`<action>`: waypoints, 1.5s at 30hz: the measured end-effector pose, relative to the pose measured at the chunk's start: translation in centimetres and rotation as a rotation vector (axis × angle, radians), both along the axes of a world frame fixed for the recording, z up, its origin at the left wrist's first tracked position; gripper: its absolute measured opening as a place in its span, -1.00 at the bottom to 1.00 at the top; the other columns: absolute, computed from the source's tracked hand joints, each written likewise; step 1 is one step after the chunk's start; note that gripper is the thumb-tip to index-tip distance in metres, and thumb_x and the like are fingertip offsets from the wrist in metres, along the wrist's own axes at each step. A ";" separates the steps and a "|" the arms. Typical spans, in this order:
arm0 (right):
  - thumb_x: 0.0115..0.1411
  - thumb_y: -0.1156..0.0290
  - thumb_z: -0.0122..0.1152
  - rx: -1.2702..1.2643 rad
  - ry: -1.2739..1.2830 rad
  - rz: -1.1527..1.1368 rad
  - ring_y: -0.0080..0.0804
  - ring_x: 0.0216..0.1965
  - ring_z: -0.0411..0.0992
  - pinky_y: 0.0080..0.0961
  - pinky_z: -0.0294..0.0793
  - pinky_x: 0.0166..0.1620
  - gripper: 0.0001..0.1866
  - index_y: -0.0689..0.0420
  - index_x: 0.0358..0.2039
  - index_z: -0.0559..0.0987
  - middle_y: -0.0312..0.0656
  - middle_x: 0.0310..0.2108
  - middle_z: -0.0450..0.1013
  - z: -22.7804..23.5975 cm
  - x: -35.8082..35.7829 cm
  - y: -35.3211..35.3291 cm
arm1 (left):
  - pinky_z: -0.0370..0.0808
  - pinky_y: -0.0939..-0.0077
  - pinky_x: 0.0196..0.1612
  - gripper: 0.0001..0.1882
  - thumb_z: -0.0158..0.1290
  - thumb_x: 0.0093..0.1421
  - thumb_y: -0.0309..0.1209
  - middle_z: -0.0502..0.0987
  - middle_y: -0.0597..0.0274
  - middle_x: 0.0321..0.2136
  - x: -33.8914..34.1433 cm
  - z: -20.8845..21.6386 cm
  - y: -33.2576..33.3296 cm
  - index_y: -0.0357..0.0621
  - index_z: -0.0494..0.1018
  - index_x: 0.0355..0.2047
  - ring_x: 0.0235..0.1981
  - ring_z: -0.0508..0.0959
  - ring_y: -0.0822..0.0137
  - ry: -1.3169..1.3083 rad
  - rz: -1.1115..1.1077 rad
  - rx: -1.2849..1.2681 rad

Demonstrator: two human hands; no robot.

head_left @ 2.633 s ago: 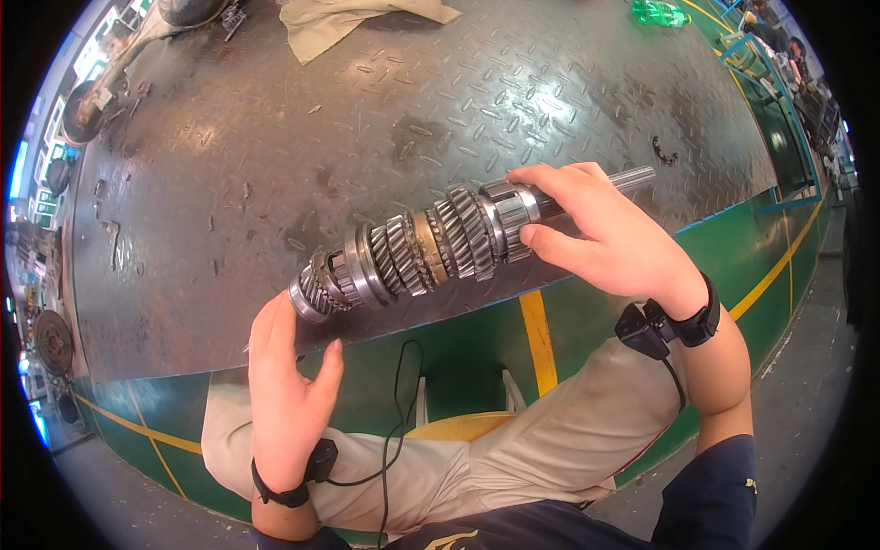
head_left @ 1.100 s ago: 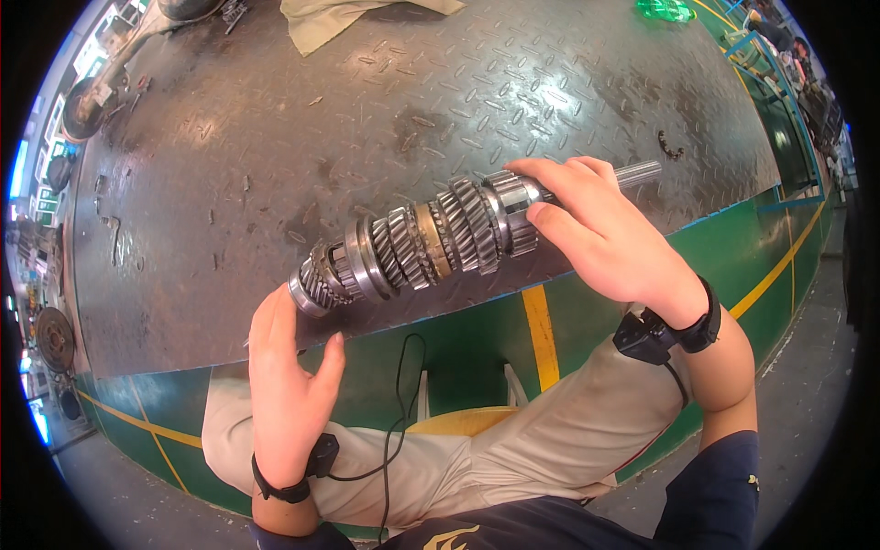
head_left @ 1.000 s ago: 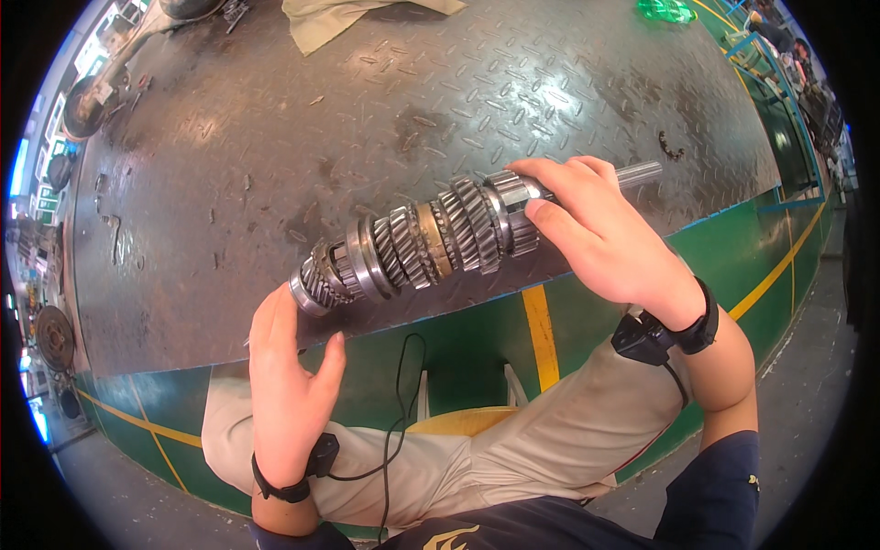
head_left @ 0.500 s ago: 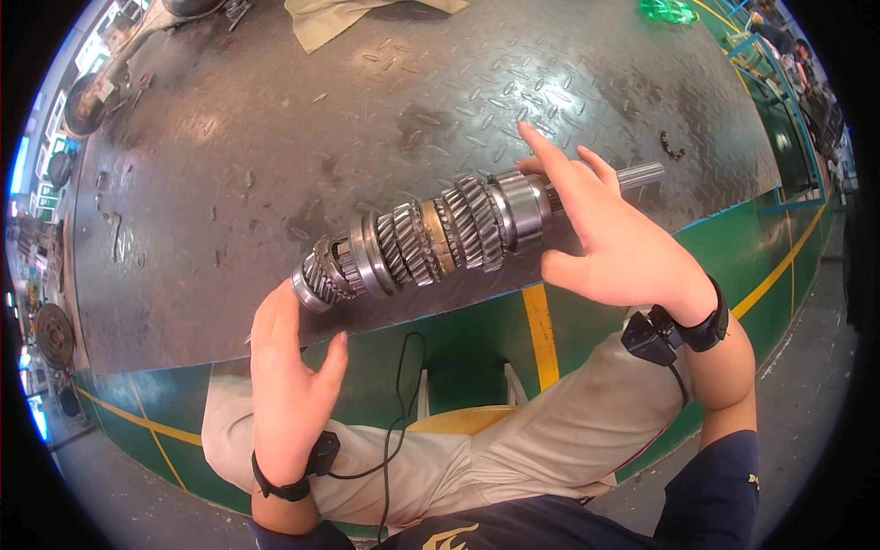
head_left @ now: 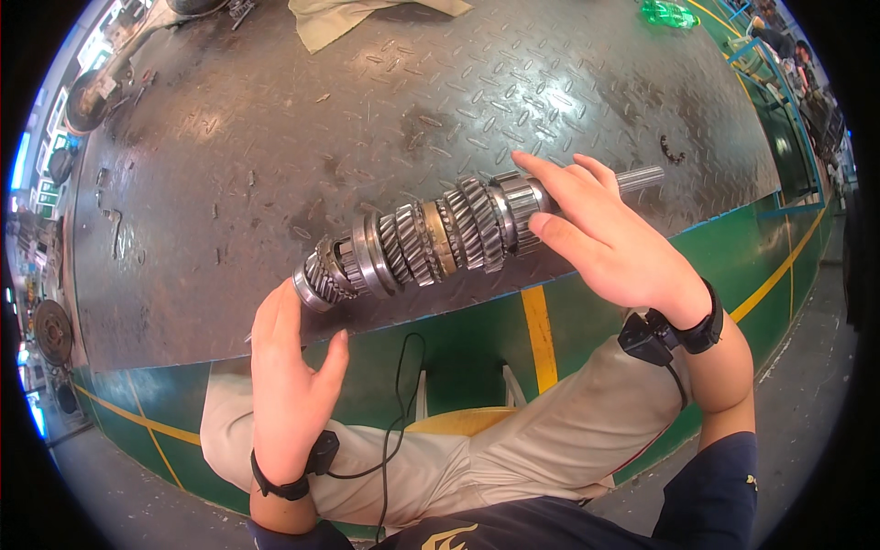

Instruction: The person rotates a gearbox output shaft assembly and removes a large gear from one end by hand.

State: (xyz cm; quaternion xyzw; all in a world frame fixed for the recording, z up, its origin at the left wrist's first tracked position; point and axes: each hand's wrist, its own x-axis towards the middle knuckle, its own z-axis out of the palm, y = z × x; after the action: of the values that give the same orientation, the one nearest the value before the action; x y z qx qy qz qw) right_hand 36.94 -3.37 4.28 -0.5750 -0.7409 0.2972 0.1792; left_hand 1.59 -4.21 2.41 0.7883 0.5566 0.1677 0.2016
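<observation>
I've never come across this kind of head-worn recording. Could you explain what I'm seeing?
There's no robot here, just a person's two bare hands: the left hand and the right hand. A wide fisheye camera on the person's head looks down at them, so straight edges bend near the rim. A black strap circles each wrist.

Between the hands is a metal gear shaft. The left fingers are at its left end, thumb apart; the right thumb and fingers are around its right part, though how firmly I can't tell.

On the dark metal tabletop there are also a beige cloth, a green bottle and a small curved part.
</observation>
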 end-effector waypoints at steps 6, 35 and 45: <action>0.44 0.29 0.05 -0.097 0.001 -0.078 -0.05 0.21 0.38 0.05 -0.19 0.57 -0.31 0.28 0.50 0.21 0.05 0.03 0.48 0.3 -0.8 0.2 | 0.41 -0.01 0.29 -0.33 0.28 0.14 -0.55 0.51 -0.32 0.15 0.0 0.1 -0.1 -0.42 0.38 0.27 0.20 0.49 -0.29 0.012 0.000 0.012; 0.41 0.31 0.16 -0.043 0.139 -0.189 -0.08 0.08 0.43 -0.04 -0.04 0.50 -0.38 0.31 0.39 0.30 -0.04 -0.15 0.51 0.2 -1.1 -0.2 | 0.43 0.08 0.29 -0.39 0.27 0.15 -0.56 0.55 -0.27 0.14 0.2 0.0 -0.1 -0.38 0.43 0.23 0.18 0.54 -0.24 0.016 0.023 0.047; 0.22 0.23 0.46 -0.112 0.003 -0.080 0.05 0.27 0.26 -0.07 0.11 0.46 0.00 0.04 0.58 0.13 0.03 0.17 0.40 0.8 -0.7 -0.9 | 0.39 -0.02 0.32 -0.32 0.27 0.16 -0.55 0.49 -0.33 0.18 0.0 0.0 -0.1 -0.43 0.36 0.30 0.23 0.47 -0.29 0.030 0.008 0.031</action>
State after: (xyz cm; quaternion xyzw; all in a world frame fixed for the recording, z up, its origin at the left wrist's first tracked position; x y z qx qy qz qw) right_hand 36.20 -4.26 5.06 -0.6126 -0.6994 0.3318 0.1597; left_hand 1.54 -4.27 2.41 0.7916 0.5600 0.1651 0.1804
